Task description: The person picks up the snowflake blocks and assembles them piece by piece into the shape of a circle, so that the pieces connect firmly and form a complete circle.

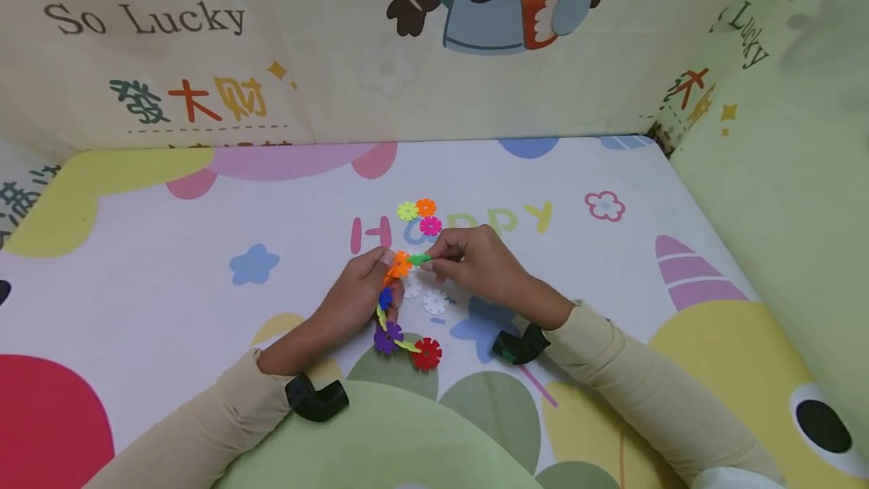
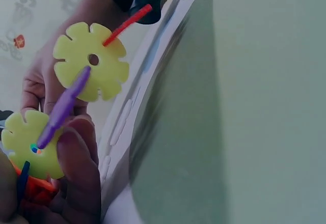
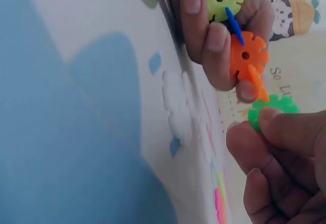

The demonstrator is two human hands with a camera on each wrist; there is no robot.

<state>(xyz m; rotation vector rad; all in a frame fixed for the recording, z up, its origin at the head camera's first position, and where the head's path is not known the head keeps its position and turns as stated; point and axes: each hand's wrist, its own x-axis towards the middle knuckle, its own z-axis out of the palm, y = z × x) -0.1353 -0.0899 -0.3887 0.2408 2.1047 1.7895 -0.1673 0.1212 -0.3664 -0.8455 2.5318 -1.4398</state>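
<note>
My left hand [image 1: 346, 291] grips a chain of slotted, flower-shaped plastic discs by its upper part, near an orange disc [image 1: 402, 264]. Below the fingers hang a blue disc [image 1: 385, 298], a purple disc [image 1: 388, 339] and, at the low end, a red disc [image 1: 427, 354]. Yellow discs [image 2: 76, 38] join between them, seen face-on in the left wrist view. Between thumb and index finger, my right hand [image 1: 485, 266] pinches a green disc [image 3: 286, 104]. Its edge meets the edge of the end orange disc [image 3: 258, 83] in the right wrist view.
Two white discs [image 1: 434, 302] lie on the patterned cloth [image 1: 305, 210] beneath the hands. Just beyond them are a loose yellow disc [image 1: 407, 210], an orange one and a pink disc [image 1: 431, 226]. A printed curtain [image 1: 326, 44] stands along the far edge.
</note>
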